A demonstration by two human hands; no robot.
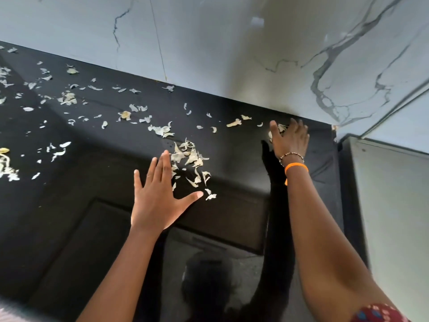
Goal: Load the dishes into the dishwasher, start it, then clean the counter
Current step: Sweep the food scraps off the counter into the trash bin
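A glossy black counter (232,145) is strewn with pale dry peel scraps. One heap of scraps (190,163) lies in the middle. My left hand (157,196) lies flat and spread on the counter, its fingertips touching the left edge of that heap. My right hand (290,138) reaches to the back right corner by the wall, fingers spread and bent over a small clump of scraps (279,130). Thinner scraps (69,98) trail off to the left along the counter. No dishes or dishwasher are in view.
A white marble-patterned wall (255,54) rises behind the counter. The counter ends on the right at a grey panel (390,205). Yellowish bits (4,156) lie at the far left edge. The counter's shine reflects my arms and head.
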